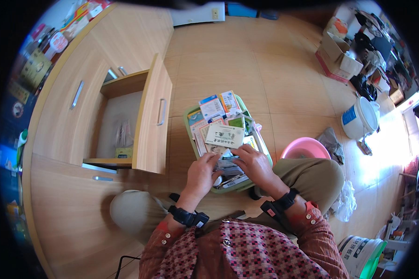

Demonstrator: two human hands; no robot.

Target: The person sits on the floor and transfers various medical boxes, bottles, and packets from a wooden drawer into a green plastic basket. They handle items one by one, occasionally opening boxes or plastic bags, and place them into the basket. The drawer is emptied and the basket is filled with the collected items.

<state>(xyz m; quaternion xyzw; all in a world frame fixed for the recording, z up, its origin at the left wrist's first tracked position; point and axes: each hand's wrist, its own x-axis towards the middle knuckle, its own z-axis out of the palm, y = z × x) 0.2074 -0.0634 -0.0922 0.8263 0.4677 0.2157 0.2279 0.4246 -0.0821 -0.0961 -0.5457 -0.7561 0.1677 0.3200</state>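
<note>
A green plastic basket (191, 134) full of medicine boxes and packets stands on the floor between my knees. My left hand (203, 172) and my right hand (255, 164) reach over its near half, fingertips pinching a small clear plastic bag (227, 163). A white paper tip shows between the fingers; the bag's contents are hard to make out. Just beyond lies a pale flat box (226, 136) bearing writing. Blue-and-white cartons (212, 108) and an orange-and-white carton (230, 102) lean at the far end. A white bottle cap (218, 181) sits by my left hand.
On the left, a wooden cabinet drawer (153, 115) is pulled out, holding a small yellow-green box (124, 152) and plastic packets. To the right are a pink basin (305, 148), a grey cloth (331, 143), a white bucket (359, 118) and a cardboard box (337, 57).
</note>
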